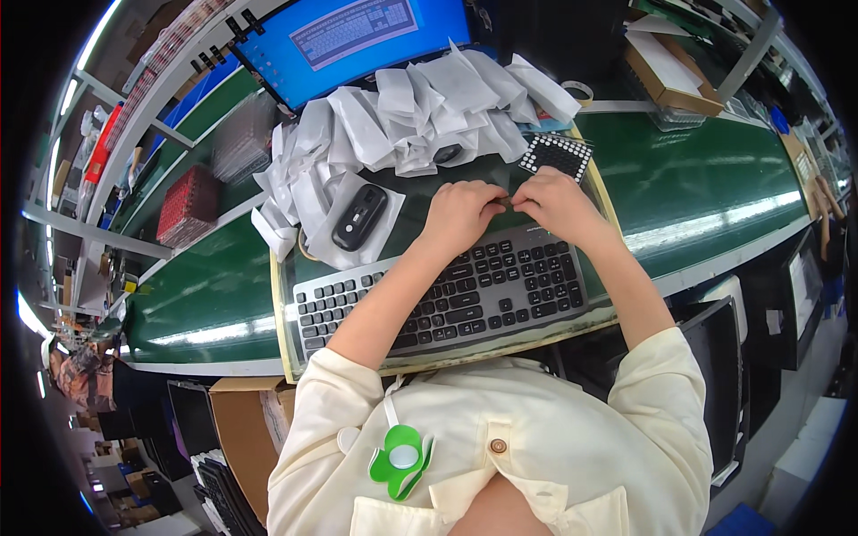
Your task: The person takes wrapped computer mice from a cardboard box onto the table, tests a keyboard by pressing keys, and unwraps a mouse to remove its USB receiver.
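My left hand [464, 214] and my right hand [556, 204] meet just beyond the keyboard's far edge. Both have their fingers curled into a pinch, fingertips almost touching. Something tiny and dark may sit between them, too small to name. Below them lies a grey keyboard with black keys [462, 297], partly covered by my left forearm. A black computer mouse [360, 217] rests on a white pouch left of my left hand. Beside my right hand's far side is a black sheet with rows of white round dots [559, 154].
White pouches [402, 112] are heaped beyond my hands, with a dark object [448, 154] among them. A monitor [357, 40] stands behind. A tape roll [578, 90] and a cardboard box [672, 67] are at far right. Red stacked trays [189, 207] stand left on the green bench [706, 188].
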Tool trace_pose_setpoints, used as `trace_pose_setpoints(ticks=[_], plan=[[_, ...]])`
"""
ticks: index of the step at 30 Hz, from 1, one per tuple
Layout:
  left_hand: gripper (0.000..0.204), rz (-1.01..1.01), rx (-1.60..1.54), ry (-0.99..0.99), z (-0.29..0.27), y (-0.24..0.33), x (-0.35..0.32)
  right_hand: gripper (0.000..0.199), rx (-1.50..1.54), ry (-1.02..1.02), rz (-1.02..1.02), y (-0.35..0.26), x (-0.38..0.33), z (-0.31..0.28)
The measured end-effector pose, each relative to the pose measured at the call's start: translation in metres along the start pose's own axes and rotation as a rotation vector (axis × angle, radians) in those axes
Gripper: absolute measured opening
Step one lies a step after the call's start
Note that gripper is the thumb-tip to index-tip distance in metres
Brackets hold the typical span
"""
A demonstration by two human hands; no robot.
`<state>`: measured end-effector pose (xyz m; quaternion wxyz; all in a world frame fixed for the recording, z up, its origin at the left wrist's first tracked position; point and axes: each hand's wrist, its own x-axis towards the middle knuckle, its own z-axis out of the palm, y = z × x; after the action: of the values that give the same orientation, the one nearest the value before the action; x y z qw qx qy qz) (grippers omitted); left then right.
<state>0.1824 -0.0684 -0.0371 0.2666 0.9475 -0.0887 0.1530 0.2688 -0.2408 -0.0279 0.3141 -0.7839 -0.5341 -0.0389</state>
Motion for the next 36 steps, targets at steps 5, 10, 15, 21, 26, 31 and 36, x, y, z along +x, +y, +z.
trace_pose_setpoints(ticks=[5,10,15,21,26,31,36], plan=[[0.018,0.020,0.013,0.074,-0.003,-0.001,-0.002,0.009,0.060,0.002,0.032,-0.010,0.008,-0.010],[0.019,0.111,-0.232,0.065,-0.009,-0.009,-0.004,0.011,0.269,-0.049,0.209,-0.018,0.014,-0.016],[0.021,0.036,-0.376,-0.044,-0.008,-0.008,0.000,0.014,0.421,-0.031,0.343,-0.011,0.012,-0.012],[0.041,-0.024,-0.235,-0.053,-0.010,-0.010,-0.021,0.015,0.073,0.072,0.316,0.012,-0.018,0.005],[0.046,-0.244,0.177,0.172,-0.086,-0.029,-0.157,0.021,0.615,0.492,0.653,-0.023,-0.098,0.021],[0.078,-0.654,0.053,0.404,-0.095,-0.011,-0.286,0.030,0.677,0.692,0.641,-0.069,-0.115,0.041],[0.077,-0.678,0.221,0.441,-0.071,-0.006,-0.292,0.022,0.150,0.669,0.474,-0.061,-0.095,0.045]])
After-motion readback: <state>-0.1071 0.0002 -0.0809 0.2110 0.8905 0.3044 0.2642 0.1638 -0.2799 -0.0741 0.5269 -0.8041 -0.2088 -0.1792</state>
